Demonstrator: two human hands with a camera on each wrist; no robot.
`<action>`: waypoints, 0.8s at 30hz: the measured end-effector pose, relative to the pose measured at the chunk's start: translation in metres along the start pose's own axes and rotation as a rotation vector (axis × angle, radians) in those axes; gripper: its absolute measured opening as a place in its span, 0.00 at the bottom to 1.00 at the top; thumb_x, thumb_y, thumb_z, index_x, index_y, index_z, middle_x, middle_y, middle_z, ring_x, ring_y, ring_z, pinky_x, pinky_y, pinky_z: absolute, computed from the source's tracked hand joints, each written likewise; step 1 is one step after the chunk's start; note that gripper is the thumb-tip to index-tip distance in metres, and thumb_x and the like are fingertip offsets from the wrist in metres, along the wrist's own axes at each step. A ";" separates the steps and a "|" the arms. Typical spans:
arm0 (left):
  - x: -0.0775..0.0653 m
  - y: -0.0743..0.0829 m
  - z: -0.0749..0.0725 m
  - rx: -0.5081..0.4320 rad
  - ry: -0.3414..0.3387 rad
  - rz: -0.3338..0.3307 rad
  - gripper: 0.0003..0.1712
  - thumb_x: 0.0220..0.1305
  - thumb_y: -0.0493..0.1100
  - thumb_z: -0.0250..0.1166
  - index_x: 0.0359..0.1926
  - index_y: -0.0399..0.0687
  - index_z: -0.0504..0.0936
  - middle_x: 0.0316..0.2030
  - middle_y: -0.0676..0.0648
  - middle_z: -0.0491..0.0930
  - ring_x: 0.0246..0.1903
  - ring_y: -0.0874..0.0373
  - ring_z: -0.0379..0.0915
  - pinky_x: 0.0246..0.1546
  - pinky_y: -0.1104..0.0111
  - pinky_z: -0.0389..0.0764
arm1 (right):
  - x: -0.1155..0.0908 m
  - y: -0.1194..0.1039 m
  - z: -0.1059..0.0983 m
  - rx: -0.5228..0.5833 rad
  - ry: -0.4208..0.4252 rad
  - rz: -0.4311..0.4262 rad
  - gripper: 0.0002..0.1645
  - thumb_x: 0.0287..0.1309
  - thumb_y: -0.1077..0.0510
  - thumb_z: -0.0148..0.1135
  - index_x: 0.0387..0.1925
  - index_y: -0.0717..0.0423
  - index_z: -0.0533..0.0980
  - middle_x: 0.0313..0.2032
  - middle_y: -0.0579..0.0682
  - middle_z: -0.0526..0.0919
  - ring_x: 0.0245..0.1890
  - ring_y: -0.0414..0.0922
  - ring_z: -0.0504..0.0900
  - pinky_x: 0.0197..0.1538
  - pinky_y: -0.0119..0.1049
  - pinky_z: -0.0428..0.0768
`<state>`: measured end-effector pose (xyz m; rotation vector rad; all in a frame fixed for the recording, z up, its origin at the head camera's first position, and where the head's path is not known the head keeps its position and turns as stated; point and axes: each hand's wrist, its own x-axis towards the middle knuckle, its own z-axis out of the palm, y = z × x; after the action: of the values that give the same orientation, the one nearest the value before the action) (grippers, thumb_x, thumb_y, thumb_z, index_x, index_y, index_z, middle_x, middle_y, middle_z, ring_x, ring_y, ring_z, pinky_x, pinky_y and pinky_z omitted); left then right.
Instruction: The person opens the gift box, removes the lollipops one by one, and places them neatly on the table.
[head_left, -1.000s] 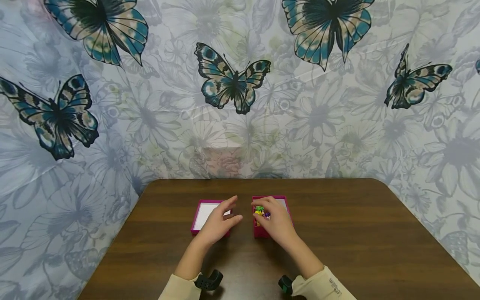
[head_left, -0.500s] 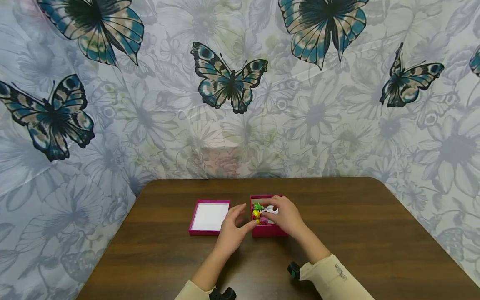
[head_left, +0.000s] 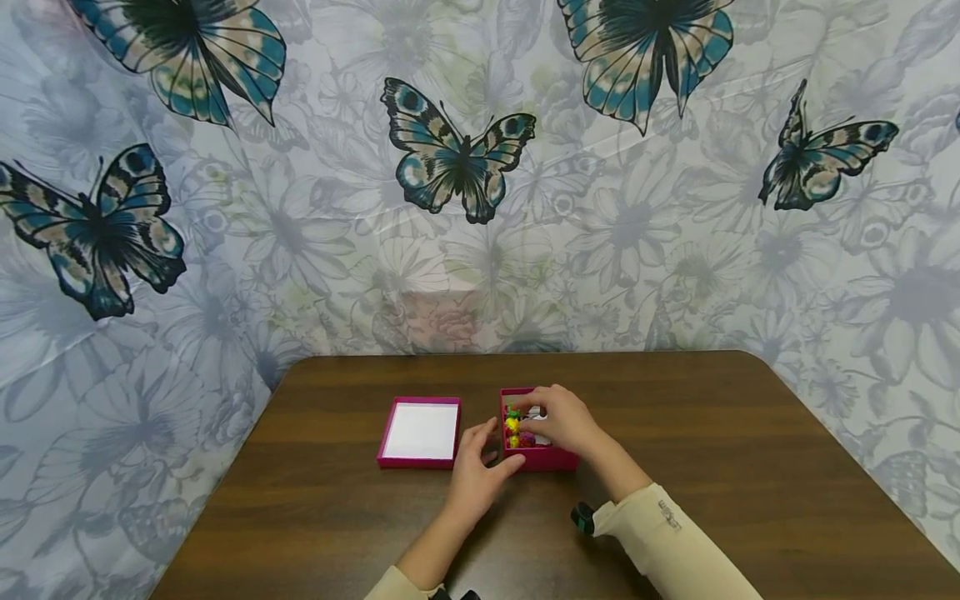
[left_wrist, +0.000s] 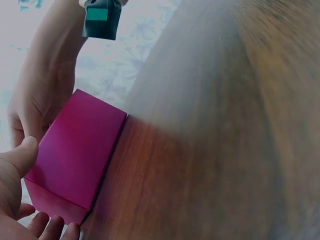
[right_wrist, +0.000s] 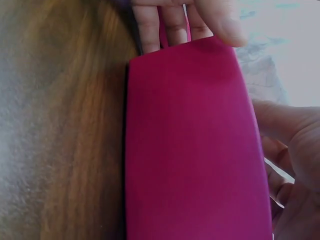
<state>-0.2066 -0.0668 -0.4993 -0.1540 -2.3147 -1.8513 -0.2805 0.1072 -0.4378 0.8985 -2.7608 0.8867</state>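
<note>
A magenta box (head_left: 540,460) stands uncovered on the table, with several small bright lollipops (head_left: 512,425) in green, yellow and purple wrappers along its left side. My right hand (head_left: 566,423) reaches over the right of the box, thumb and fingers bent down inside among the lollipops; whether it pinches one I cannot tell. The left hand (head_left: 476,479) lies at the box's front left corner. Its thumb (left_wrist: 26,152) touches the front face's upper edge, while its relaxed fingers (right_wrist: 175,30) sit right at the left end. In the right wrist view, the magenta front face hides the box's inside.
Left of the box lies its shallow lid (head_left: 417,432), magenta with a white inside facing up. Both stand on a brown wooden table (head_left: 315,500) with rounded far corners. Behind the table hangs a cloth backdrop (head_left: 637,275) printed with butterflies and flowers.
My left hand has moved right from over the lid to the box's front left corner. The right hand has shifted slightly right, uncovering the lollipops; a white stick showed beside its fingers half a second ago.
</note>
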 end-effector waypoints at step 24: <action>-0.002 -0.011 0.005 -0.075 0.034 0.056 0.34 0.57 0.33 0.72 0.66 0.38 0.74 0.58 0.37 0.73 0.58 0.43 0.74 0.54 0.65 0.84 | 0.010 0.003 0.007 -0.063 -0.099 -0.024 0.14 0.55 0.53 0.73 0.45 0.43 0.87 0.39 0.40 0.84 0.41 0.44 0.77 0.43 0.38 0.78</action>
<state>-0.2075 -0.0640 -0.5114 -0.1942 -2.1968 -1.8999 -0.2899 0.1005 -0.4428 0.9882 -2.8366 0.7665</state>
